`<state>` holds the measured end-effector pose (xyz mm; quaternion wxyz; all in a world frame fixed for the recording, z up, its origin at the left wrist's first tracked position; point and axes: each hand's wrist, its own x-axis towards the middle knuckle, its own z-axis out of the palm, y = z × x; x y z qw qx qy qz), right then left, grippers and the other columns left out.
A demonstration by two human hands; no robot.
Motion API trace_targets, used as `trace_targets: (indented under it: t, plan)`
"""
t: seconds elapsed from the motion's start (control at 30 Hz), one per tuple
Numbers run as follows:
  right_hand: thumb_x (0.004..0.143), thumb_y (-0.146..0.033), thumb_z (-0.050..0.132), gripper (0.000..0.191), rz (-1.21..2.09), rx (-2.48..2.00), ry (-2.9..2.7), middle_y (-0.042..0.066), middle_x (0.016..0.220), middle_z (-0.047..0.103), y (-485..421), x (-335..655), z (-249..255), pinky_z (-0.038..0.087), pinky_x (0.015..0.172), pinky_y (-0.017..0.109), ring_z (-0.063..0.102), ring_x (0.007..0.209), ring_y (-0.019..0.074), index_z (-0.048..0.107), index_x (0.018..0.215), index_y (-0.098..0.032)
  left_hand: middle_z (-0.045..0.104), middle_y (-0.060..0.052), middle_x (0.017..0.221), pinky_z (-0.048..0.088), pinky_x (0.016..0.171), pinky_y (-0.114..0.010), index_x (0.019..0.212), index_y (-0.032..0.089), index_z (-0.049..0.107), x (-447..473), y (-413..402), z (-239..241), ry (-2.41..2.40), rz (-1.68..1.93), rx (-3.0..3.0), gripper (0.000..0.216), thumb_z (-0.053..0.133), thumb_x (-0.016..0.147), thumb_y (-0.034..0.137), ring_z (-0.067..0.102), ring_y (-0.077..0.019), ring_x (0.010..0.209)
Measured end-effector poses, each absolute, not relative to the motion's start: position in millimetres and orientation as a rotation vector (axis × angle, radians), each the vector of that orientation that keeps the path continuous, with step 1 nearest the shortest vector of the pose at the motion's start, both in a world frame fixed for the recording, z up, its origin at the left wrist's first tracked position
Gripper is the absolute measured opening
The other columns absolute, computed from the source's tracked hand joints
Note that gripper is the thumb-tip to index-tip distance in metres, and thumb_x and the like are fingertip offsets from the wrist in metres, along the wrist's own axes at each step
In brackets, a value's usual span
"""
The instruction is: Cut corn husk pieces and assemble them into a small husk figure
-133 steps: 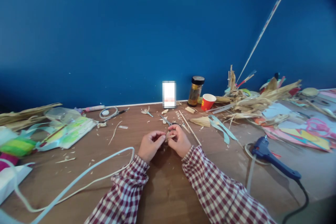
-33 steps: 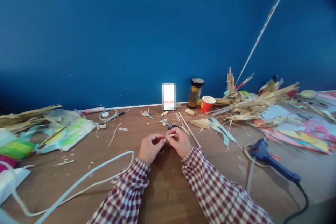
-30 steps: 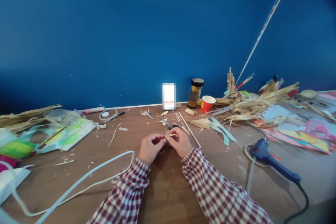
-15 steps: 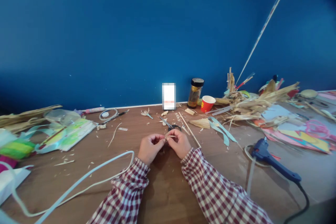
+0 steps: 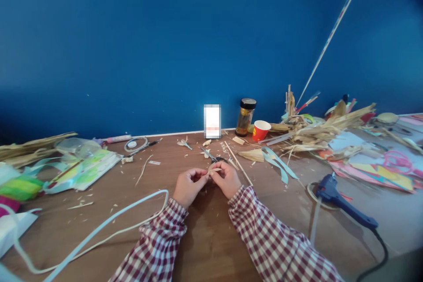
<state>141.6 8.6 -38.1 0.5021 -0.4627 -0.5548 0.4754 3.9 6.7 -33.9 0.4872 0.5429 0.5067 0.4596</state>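
Note:
My left hand [image 5: 189, 186] and my right hand [image 5: 227, 180] meet over the middle of the table, fingertips pinched together. Between them is a small pale strip of what looks like dried corn husk [image 5: 215, 170], its end showing above my right thumb. Fingers hide the rest of it. Just beyond my right hand lies a pair of scissors [image 5: 218, 159] with dark handles, partly covered by that hand. A thin pale stick [image 5: 238, 164] rests on the table right of the scissors, and husk scraps [image 5: 205, 153] lie around the blades.
On the right, a blue glue gun [image 5: 343, 205] lies with its cord. Behind stand a lidded jar of brown liquid [image 5: 245, 118] and a red paper cup [image 5: 261, 131], beside heaped dried husks [image 5: 330, 134]. Light-blue ribbon [image 5: 279, 165] lies nearer. White cord [image 5: 109, 229] loops across the left.
Both hands stay almost in place. The pale strip between the fingertips has shifted slightly and shows more over my right thumb.

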Motion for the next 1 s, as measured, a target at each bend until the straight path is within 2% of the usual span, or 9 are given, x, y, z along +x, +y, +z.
trace_targets:
  t: [0.13,0.6,1.0]
  plan:
    - [0.068,-0.025,0.054,0.009,1.115,-1.112,-1.374,-0.002,0.060,0.053,7.6,141.4,-35.0,0.039,0.049,0.021,0.047,0.051,0.0096,0.052,0.072,-0.018,0.063,-0.002,0.060,0.043,0.047,-0.020,0.072,0.013,0.064,3.1,6.5,-34.3,1.253,1.115,1.337,0.023,0.067,0.060,0.032,0.054,-0.0106,0.049]
    - [0.067,-0.025,0.054,0.008,1.135,-1.090,-1.397,-0.002,0.062,0.054,6.3,140.8,-33.5,0.042,0.054,0.022,0.049,0.056,0.0100,0.052,0.068,-0.017,0.061,-0.001,0.057,0.044,0.048,-0.021,0.070,0.012,0.063,3.7,4.8,-30.4,1.249,1.058,1.352,0.023,0.065,0.060,0.033,0.052,-0.0106,0.049]
    - [0.068,-0.025,0.053,0.008,1.146,-1.078,-1.423,-0.002,0.060,0.053,5.1,142.0,-29.3,0.040,0.053,0.021,0.048,0.055,0.0094,0.052,0.067,-0.017,0.062,-0.002,0.059,0.042,0.047,-0.019,0.070,0.012,0.064,2.9,5.6,-32.2,1.253,1.075,1.352,0.021,0.064,0.061,0.031,0.052,-0.0102,0.050]
